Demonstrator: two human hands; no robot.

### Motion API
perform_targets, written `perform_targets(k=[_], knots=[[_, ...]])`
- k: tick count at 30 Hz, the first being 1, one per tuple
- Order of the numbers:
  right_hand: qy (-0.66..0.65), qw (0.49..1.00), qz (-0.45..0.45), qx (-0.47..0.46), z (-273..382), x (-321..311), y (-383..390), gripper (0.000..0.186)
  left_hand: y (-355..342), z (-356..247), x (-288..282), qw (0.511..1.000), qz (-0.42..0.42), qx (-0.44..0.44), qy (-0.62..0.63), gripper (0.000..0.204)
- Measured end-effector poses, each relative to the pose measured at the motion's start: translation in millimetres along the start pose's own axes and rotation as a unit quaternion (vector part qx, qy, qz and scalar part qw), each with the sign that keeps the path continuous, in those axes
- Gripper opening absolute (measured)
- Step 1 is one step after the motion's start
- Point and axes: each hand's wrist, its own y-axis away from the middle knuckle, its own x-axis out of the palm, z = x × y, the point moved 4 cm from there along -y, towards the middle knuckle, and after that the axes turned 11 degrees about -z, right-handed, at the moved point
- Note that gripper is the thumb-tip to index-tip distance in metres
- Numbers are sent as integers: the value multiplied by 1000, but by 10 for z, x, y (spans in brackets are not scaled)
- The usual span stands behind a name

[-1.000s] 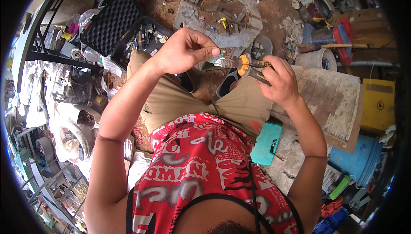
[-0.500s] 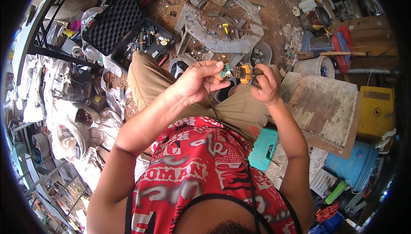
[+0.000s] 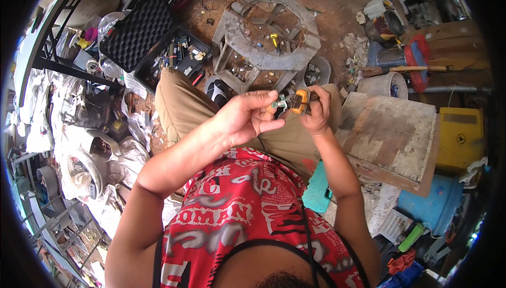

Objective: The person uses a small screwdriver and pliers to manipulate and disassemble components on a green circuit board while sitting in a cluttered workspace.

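Between the thumb and fingers of my left hand (image 3: 243,115) is a small green circuit board piece (image 3: 281,102), held over my lap. My right hand (image 3: 316,113) grips a pliers-like tool (image 3: 300,102) with orange-yellow and dark parts. The tool sits just right of the board, with a narrow gap between them. My fingers hide part of its handles, and its jaws are hard to make out.
An octagonal frame (image 3: 311,53) stands ahead, with a yellow-handled tool (image 3: 274,40) inside it. Left of it lies an open black case (image 3: 138,74) of small parts. To the right are a worn wooden board (image 3: 387,135), a white bucket (image 3: 387,84) and a teal case (image 3: 316,190).
The tool has turned and come away from the green board, which its end reached before. My right hand has shifted a little left and nearer. My left hand still pinches the board.
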Motion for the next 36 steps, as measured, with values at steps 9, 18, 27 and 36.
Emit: perform_targets(k=[9, 18, 27, 36], knots=[[130, 989, 60, -45, 86, -160, -456, 28, 47, -375, -122, 975, -48, 150, -159, 12], [-416, 729, -77, 538, 34, -197, -215, 51, -47, -522, -197, 813, -176, 457, -315, 20], [-348, 758, 19, 552, 282, -83, 16, 45, -195, -504, -324, 889, -175, 371, -205, 12], [79, 988, 45, 123, 384, -33, -405, 23, -201, -408, -294, 883, -177, 393, -185, 13]])
